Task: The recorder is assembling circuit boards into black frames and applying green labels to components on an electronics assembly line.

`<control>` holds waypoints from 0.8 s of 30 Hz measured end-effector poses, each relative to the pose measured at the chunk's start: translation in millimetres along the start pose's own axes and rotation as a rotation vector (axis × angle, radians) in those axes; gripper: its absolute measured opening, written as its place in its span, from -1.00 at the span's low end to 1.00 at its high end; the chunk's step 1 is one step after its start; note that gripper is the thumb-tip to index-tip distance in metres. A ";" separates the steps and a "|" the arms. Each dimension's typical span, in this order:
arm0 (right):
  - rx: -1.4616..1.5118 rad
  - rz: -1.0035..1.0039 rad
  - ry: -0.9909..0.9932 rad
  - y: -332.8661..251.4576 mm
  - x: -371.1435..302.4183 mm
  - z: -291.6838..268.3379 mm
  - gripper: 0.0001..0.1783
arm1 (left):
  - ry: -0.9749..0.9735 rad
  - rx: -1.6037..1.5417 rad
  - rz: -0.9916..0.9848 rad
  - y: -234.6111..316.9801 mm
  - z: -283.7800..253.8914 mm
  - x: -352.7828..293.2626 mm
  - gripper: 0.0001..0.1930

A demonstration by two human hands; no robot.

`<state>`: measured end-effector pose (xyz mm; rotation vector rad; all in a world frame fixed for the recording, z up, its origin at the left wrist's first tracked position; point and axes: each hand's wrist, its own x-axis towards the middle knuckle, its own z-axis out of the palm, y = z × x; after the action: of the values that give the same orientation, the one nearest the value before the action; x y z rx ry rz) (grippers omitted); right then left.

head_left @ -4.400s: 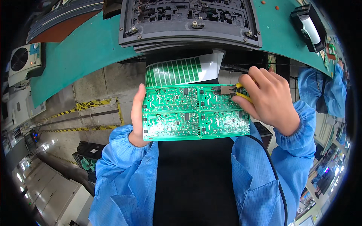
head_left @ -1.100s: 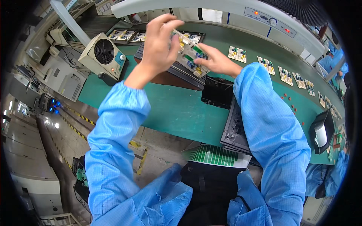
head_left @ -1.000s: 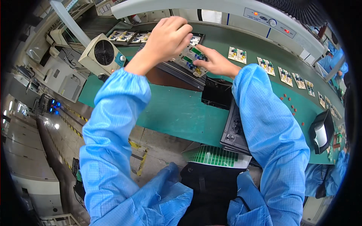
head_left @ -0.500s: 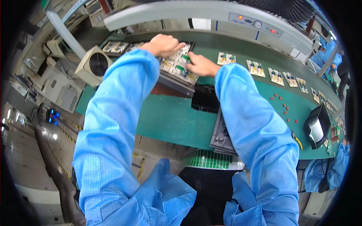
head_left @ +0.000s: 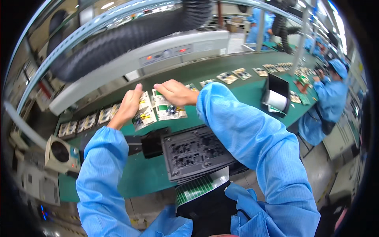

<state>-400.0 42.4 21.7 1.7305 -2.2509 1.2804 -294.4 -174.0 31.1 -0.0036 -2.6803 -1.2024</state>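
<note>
Now the populated circuit board was up in the air, whereas half a second earlier both hands had been down at a dark-edged carrier, left of the black fixture [head_left: 199,154] and beyond it. I took that to mean the board had come free for handling. It hung above the green counter [head_left: 144,173], just past the fixture's far left corner. It showed as two sections with a gap between them. The left hand [head_left: 129,104] had its grip clamped on the left section [head_left: 145,115]; the right hand [head_left: 176,94] had its own closed on the right section [head_left: 169,112]. Both were cream-coloured and crowded with parts: yellow and dark ones on the left section, dark ones and a green patch by the fingers on the right. They stood tilted, angled apart. From where I stood, I couldn't fairly tell whether they were still joined somewhere. More small boards [head_left: 227,77] lay in a row beyond the fixture, to its right.
</note>
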 end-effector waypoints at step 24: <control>0.971 0.628 0.043 -57.0 -232.0 -99.8 -0.25 | -0.122 0.479 -0.050 -17.8 27.7 10.0 -0.54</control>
<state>-308.6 284.3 10.2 1.0243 -2.3940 2.8477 -310.8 -166.2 1.9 0.0636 -3.0209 -0.5593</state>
